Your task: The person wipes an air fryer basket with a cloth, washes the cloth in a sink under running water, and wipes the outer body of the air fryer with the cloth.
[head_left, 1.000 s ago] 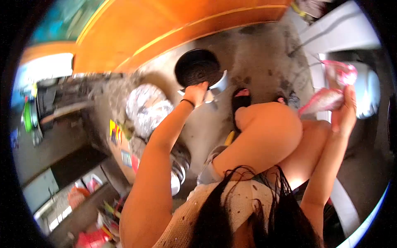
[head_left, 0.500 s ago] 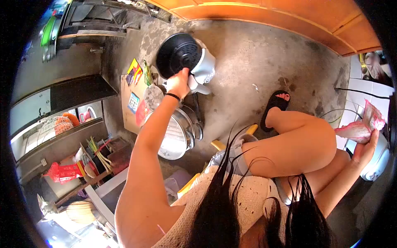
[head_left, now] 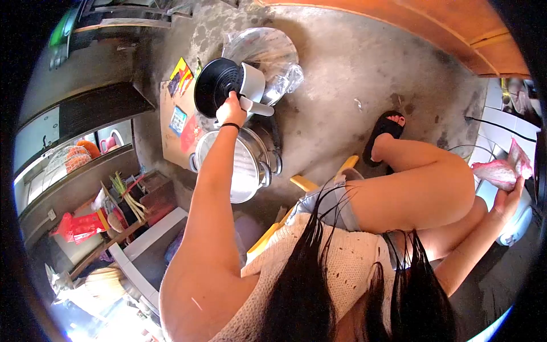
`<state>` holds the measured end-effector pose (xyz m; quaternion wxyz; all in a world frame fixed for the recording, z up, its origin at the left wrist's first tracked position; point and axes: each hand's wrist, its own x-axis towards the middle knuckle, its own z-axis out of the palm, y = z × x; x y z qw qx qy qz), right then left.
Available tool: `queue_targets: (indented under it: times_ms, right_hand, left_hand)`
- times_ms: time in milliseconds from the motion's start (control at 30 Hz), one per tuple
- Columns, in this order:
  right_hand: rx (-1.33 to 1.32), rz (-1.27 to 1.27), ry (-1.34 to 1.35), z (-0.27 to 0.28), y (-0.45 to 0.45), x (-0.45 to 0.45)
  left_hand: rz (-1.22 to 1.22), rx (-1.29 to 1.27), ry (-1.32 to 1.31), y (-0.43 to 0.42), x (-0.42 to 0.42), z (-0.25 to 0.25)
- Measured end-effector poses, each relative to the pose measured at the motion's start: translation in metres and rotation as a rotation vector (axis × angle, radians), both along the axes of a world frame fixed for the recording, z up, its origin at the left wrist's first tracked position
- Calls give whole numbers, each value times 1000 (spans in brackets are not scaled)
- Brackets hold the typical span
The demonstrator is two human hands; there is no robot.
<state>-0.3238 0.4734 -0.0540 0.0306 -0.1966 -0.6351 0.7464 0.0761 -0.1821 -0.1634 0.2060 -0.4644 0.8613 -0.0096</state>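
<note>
My left hand (head_left: 232,110) is closed on an air fryer basket (head_left: 216,85), at its rim beside the pale handle. The basket is black inside with a white front, and it is tilted so that its ridged inside shows. Just behind it stands a round container covered or lined with clear plastic (head_left: 266,45). Below the hand is a large shiny metal pot (head_left: 235,168) with side handles. At the far right, my right hand (head_left: 509,199) grips a folded pink-and-white peel (head_left: 497,172) that looks like dragon fruit skin.
A cardboard sheet (head_left: 172,137) leans behind the pot. An orange cabinet (head_left: 399,23) runs along the top. White tiles (head_left: 484,137) and a light-blue lidded item (head_left: 515,225) are at the right. Spring onions (head_left: 128,194) and a red bag (head_left: 80,227) lie on the left shelf.
My left hand has moved the basket left, off the round plastic-covered container, which now shows more fully. The right hand still holds the peel. The view has shifted slightly.
</note>
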Motion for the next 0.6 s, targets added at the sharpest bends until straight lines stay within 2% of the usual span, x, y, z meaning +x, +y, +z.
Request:
queue_targets:
  times_ms: [233, 600]
  right_hand:
    - [-39, -2, -24, 5, -6, 7]
    - [-20, -66, -38, 22, -35, 17]
  left_hand:
    - [43, 49, 26, -2, -5, -30]
    - [133, -57, 86, 20, -7, -53]
